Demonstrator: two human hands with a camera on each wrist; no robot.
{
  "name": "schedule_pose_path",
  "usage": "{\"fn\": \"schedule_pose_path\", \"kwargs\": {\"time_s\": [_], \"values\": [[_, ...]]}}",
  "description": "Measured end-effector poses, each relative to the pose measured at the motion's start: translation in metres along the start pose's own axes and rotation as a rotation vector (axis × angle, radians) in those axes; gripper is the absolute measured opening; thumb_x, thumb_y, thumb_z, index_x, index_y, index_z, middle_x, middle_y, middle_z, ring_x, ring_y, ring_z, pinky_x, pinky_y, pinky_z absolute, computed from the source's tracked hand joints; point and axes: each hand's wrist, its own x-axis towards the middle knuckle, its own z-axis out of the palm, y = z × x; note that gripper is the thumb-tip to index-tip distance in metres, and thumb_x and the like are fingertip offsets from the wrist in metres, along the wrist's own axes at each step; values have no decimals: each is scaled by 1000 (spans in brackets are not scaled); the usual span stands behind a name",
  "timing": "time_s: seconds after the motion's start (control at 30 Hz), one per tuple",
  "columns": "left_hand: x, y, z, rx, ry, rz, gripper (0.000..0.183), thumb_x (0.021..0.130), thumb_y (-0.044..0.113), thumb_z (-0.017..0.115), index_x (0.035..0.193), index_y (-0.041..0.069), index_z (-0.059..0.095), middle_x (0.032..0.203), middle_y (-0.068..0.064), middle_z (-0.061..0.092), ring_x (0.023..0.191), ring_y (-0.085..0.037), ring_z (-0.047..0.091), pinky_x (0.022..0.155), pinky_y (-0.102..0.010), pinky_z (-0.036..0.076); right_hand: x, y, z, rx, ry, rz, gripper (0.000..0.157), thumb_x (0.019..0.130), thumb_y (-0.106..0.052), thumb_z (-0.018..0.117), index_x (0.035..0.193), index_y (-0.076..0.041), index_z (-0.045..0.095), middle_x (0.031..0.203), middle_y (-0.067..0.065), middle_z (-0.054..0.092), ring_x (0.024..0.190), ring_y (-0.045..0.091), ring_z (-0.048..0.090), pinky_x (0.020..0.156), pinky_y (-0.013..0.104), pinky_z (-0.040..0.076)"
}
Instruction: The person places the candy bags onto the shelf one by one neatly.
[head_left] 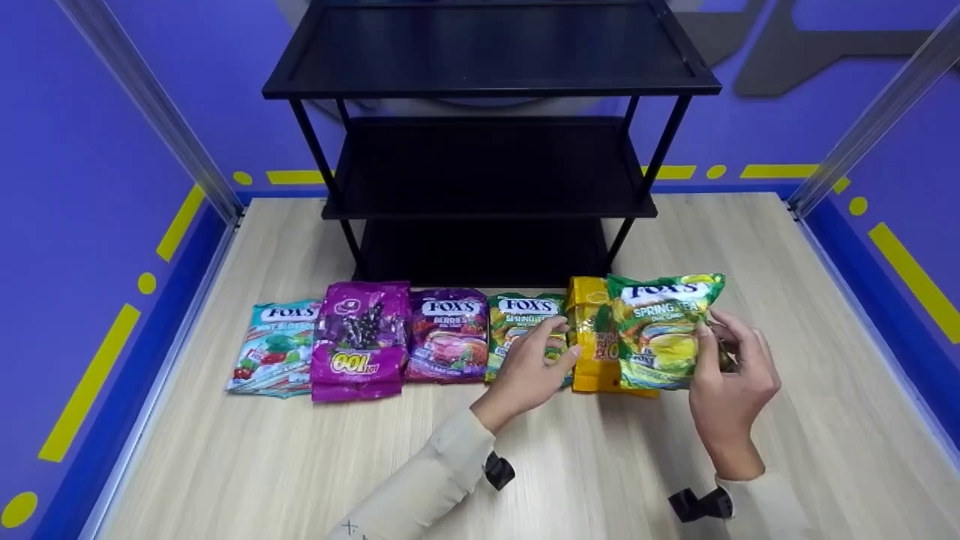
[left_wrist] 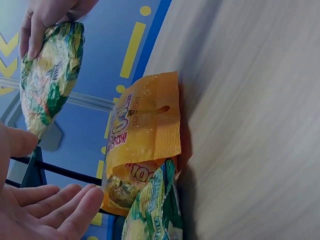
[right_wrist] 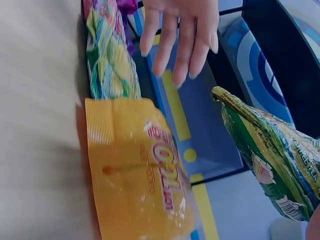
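Note:
My right hand (head_left: 735, 375) grips a green Fox's Spring Tea candy bag (head_left: 664, 330) by its right side, fingers behind and thumb in front. The bag is held up, overlapping a yellow candy bag (head_left: 589, 337) in the head view. In the right wrist view the held bag (right_wrist: 270, 155) hangs above the yellow bag (right_wrist: 140, 170). My left hand (head_left: 529, 364) hovers in front of a second green Spring Tea bag (head_left: 517, 307), its fingers loosely spread and holding nothing. The left wrist view shows that hand (left_wrist: 45, 205) with straight fingers near the yellow bag (left_wrist: 145, 120).
Left of the green bag lie a purple Fox's Berries bag (head_left: 448, 337), a magenta candy bag (head_left: 360, 341) and a teal Fox's bag (head_left: 276, 349), side by side. A black three-tier shelf (head_left: 487, 169) stands behind the row on the wooden table (head_left: 225, 465). Blue panels (head_left: 82, 225) enclose the table.

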Motion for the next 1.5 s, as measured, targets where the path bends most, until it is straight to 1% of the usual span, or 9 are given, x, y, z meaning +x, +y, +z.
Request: {"fn": "schedule_pose_path", "kwargs": {"time_s": [0.33,0.47,0.6,0.73,0.9,1.1,1.17,1.33,1.5], "values": [[1,3,6,-137,27,-24,56,98,49,49,143,17,43,134,1,58,115,-16,61,93,-31,54,-10,-14,13,130,-14,26,22,82,11,68,104,9,69,80,6,61,74,3,60,57,8,43],[2,4,8,-286,25,-30,54,98,46,51,143,16,44,134,-3,58,112,-18,62,88,-35,58,-12,-30,16,168,-26,31,22,82,13,67,104,11,67,80,10,60,74,4,61,56,9,43],[2,6,7,-450,13,-47,55,97,41,54,144,15,42,138,-9,55,114,-20,63,82,-42,60,-16,-31,21,203,-39,43,22,82,14,66,104,12,67,81,9,61,76,5,62,59,9,46],[2,7,6,-513,16,-47,54,96,42,56,142,16,43,132,-8,59,109,-18,66,81,-36,60,-22,-25,28,222,-57,54,23,82,13,67,105,11,66,82,9,62,76,6,63,62,9,49],[2,8,7,-524,48,-11,58,95,40,59,143,14,41,124,-9,64,97,-18,69,81,-29,59,-28,-26,34,262,-76,77,24,82,14,66,106,11,66,85,5,63,81,8,64,74,12,53],[1,8,7,-451,123,-59,79,91,45,62,150,3,29,140,-22,52,115,-28,63,96,-35,54,-31,-26,38,266,-105,86,27,82,12,67,109,7,67,85,10,63,81,6,64,72,11,53],[1,9,6,-464,136,-49,76,92,41,63,149,1,32,136,-22,55,112,-27,64,95,-35,55,-31,-26,38,262,-117,88,28,82,11,67,110,5,67,86,10,63,81,6,63,70,11,52],[3,8,5,-523,145,16,54,93,30,63,138,6,46,112,-14,68,84,-14,69,76,-28,60,-31,-29,37,239,-152,107,29,83,9,68,112,3,66,91,8,62,79,5,61,65,10,51],[1,7,1,-541,156,26,54,94,28,63,139,7,44,110,-14,67,81,-13,69,73,-27,60,-27,-40,36,193,-204,145,28,85,7,67,113,4,65,96,13,62,81,5,59,65,8,50]]}}
